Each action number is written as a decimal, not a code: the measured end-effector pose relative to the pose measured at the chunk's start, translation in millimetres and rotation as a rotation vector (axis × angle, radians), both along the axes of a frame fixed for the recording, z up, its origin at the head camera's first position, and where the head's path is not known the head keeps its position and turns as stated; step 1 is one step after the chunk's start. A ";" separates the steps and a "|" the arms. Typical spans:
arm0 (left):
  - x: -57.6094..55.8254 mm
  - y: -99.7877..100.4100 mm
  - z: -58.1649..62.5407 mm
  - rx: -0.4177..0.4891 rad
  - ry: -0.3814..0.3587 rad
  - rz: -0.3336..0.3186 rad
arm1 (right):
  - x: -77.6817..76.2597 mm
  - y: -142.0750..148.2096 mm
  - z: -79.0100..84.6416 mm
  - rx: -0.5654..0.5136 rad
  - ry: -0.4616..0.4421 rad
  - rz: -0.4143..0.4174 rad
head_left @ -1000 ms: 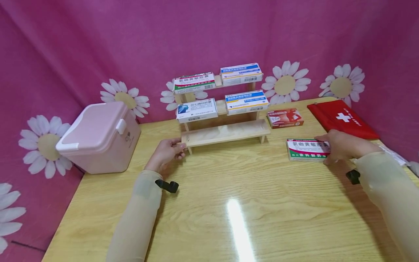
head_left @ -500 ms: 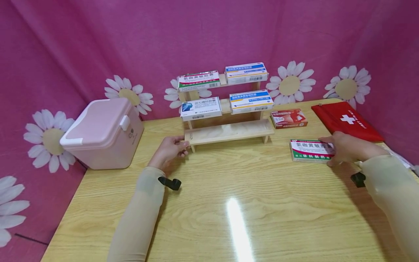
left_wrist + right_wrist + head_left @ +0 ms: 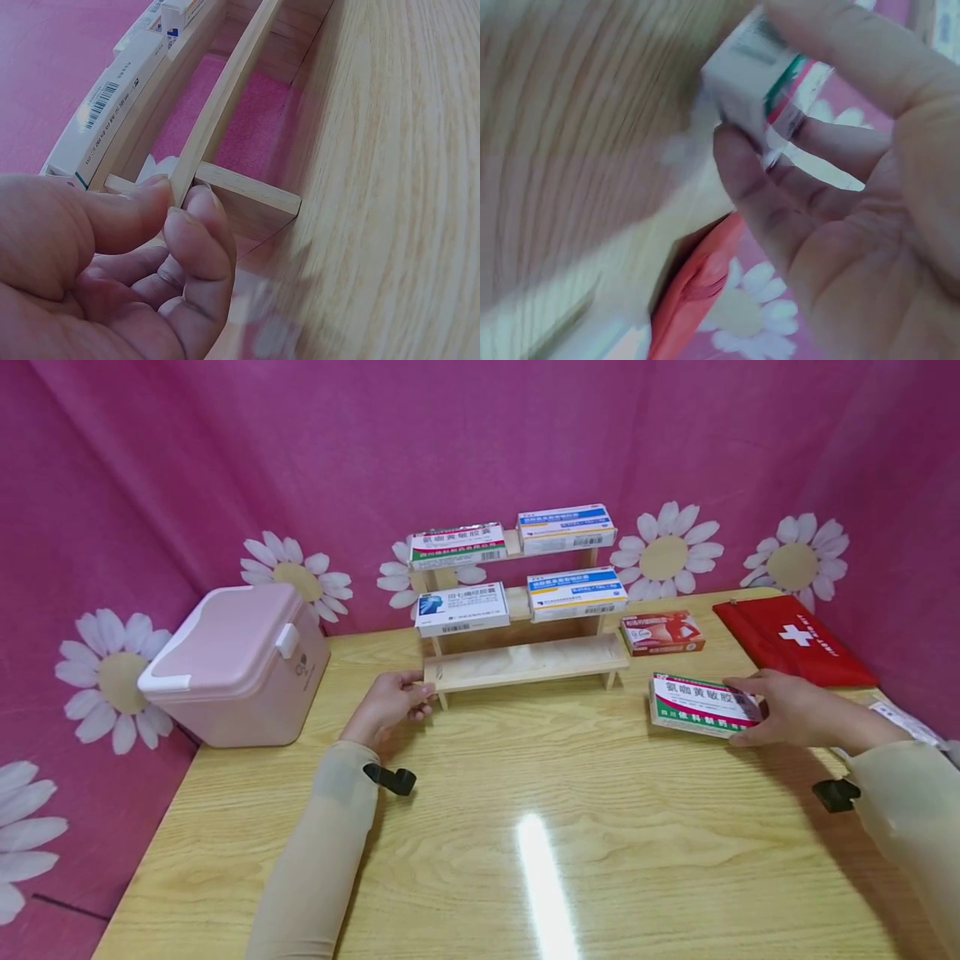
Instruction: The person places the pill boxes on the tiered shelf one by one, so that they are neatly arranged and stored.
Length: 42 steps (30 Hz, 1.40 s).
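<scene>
My left hand (image 3: 388, 703) pinches the left end of the bottom step of a small wooden tiered rack (image 3: 525, 665); in the left wrist view the thumb and index finger (image 3: 199, 232) close on the board's edge. At the right, my right hand (image 3: 787, 710) grips the right end of a white, green and red medicine box (image 3: 701, 706), which is tilted above the table. The right wrist view shows the end of this medicine box (image 3: 750, 71) between thumb and fingers. Medicine boxes stand on the two upper tiers, among them a white one with a blue picture (image 3: 461, 610).
A red medicine box (image 3: 662, 633) lies right of the rack, with a red first aid pouch (image 3: 795, 642) beyond it. A pale pink lidded box (image 3: 232, 668) stands at the left. Behind the wooden table (image 3: 450, 827) hangs a pink flowered cloth (image 3: 375, 443).
My right hand has lifted the green and red medicine box off the table and moved it slightly left, tilting it. My left hand stays on the rack. The head view has shifted slightly.
</scene>
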State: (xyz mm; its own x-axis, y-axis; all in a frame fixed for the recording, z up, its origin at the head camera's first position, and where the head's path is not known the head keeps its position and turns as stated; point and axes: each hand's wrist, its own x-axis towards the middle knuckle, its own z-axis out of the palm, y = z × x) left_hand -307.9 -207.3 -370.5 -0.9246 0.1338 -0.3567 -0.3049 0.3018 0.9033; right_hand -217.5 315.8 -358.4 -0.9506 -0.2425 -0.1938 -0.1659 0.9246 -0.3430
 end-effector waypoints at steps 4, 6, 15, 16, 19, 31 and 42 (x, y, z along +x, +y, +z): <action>0.0 0.2 1.4 -0.011 -0.009 0.007 | 9.4 -23.0 8.7 -0.052 0.048 0.042; 0.0 0.5 1.7 -0.012 -0.008 0.007 | 13.5 -37.3 13.9 -0.079 0.073 0.075; 0.2 0.3 -0.1 0.009 0.008 0.001 | 14.0 -113.0 34.2 -0.176 0.109 0.179; 0.1 0.2 -0.2 0.008 0.011 -0.001 | 12.4 -121.9 36.0 -0.187 0.114 0.191; -0.5 -0.9 -0.8 0.011 0.018 -0.007 | 5.5 -146.9 39.9 -0.204 0.131 0.222; -2.8 -4.3 -3.0 -0.018 0.055 0.014 | -44.9 -215.9 41.1 -0.180 0.160 0.233; -1.0 -7.0 -0.7 -0.028 0.033 0.010 | -79.6 -247.7 29.6 -0.187 0.162 0.273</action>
